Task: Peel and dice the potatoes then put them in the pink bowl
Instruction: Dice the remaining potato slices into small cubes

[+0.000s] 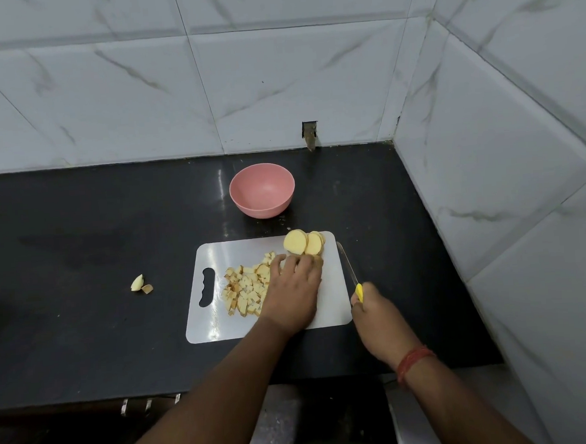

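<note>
Dicing potato on a smooth white plastic cutting board (330,298), rounded at the corners.

Resting the left hand (294,288) palm-down over the board, fingers loosely bent over the round, pale-yellow potato slices (303,243) stacking at the far edge; gripping or only touching, cannot tell. Curling the right hand (372,311) around the yellow handle of a thin-bladed knife (351,273), blade lying just beside the board's right edge. Spreading left of the hand, a heap of small, blocky potato cubes (244,290) with browned faces. Sitting beyond the board on the glossy black counter (80,252), a matte pink bowl (262,191), round and deep. Lying well left, 2 potato scraps (141,284).
</note>
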A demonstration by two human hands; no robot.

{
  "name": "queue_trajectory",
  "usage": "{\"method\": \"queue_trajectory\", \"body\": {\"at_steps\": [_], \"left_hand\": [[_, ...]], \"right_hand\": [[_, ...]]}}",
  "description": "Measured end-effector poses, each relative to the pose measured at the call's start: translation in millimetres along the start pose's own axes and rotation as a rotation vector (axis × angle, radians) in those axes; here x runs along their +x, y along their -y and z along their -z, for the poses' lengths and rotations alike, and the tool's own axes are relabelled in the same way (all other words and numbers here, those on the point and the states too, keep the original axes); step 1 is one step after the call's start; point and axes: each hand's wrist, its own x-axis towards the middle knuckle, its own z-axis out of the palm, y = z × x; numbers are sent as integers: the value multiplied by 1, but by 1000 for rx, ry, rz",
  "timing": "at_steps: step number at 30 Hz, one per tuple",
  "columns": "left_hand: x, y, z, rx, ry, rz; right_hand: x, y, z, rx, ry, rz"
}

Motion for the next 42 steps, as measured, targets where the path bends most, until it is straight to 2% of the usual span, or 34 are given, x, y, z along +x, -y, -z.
{"method": "queue_trajectory", "body": {"at_steps": [4, 6, 12, 27, 34, 42], "left_hand": [[14, 6, 8, -134, -37, 334], [22, 12, 9, -169, -4, 404], [32, 22, 2, -186, 121, 286], [36, 27, 7, -339, 184, 226], [29, 25, 6, -386, 99, 303], [29, 18, 15, -296, 113, 270]], "right_hand": [[-1, 1, 1, -34, 10, -7], [-1, 2, 1, -26, 18, -9], [0, 3, 1, -26, 12, -8], [4, 8, -2, -34, 40, 1], [5, 9, -2, -40, 42, 17], [1, 10, -5, -43, 38, 27]]}}
